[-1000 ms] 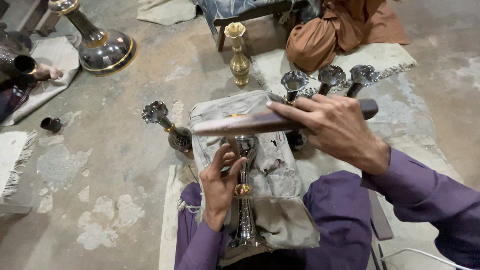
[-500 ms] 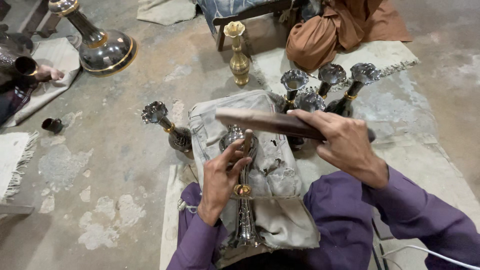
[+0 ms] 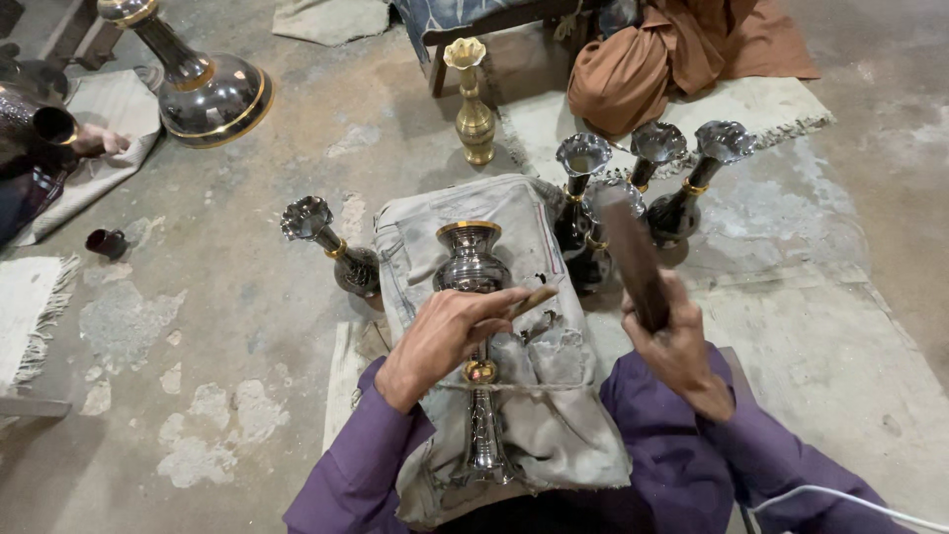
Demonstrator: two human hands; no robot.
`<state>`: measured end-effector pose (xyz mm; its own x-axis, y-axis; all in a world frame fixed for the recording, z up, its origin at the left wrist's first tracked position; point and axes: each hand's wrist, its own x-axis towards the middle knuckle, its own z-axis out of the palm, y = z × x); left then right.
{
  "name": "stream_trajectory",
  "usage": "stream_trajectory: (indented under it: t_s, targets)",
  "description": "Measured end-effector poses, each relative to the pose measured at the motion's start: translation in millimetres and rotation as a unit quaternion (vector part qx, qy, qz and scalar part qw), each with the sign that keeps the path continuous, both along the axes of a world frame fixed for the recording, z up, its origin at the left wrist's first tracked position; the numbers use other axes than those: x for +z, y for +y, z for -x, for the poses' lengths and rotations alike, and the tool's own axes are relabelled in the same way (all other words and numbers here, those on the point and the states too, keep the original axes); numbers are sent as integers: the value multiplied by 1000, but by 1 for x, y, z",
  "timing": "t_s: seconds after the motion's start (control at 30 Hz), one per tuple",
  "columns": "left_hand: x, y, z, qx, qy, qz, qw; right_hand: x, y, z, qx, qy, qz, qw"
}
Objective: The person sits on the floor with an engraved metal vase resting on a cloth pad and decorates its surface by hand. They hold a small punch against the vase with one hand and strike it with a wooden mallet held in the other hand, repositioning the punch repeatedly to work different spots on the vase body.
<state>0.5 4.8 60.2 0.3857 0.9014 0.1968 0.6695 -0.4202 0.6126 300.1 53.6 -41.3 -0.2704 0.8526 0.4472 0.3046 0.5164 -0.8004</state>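
A dark silver vase (image 3: pixel 471 265) with a gold rim lies lengthwise on a grey cloth (image 3: pixel 554 415) spread over my lap, its mouth pointing away from me. My left hand (image 3: pixel 445 334) rests on the vase's neck and pinches a thin brown punch (image 3: pixel 535 299) whose tip sits close to the vase body. My right hand (image 3: pixel 678 346) is to the right of the cloth, closed around a dark wooden stick (image 3: pixel 633 259) that stands nearly upright. Both my sleeves are purple.
Three dark fluted vases (image 3: pixel 656 148) stand behind the cloth at right, a brass vase (image 3: pixel 474 117) further back, one more dark vase (image 3: pixel 334 249) at left. A large vase (image 3: pixel 206 91) lies top left near another person's hand (image 3: pixel 99 143). A brown bundle (image 3: pixel 633 74) lies at the back.
My right hand swung the wooden stick from lying across above the vase to upright at the right. My left hand shifted on the vase neck, and the punch now shows.
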Motion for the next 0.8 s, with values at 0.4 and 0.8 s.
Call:
stream_trajectory:
  t_s: [0.4, 0.8]
  targets:
    - [-10, -6, -7, 68, 74, -10, 995, -29, -7, -9, -93, -201, 19, 975]
    - [-80, -89, -16, 341, -568, 61, 746, 53, -39, 26, 310, -88, 107, 941]
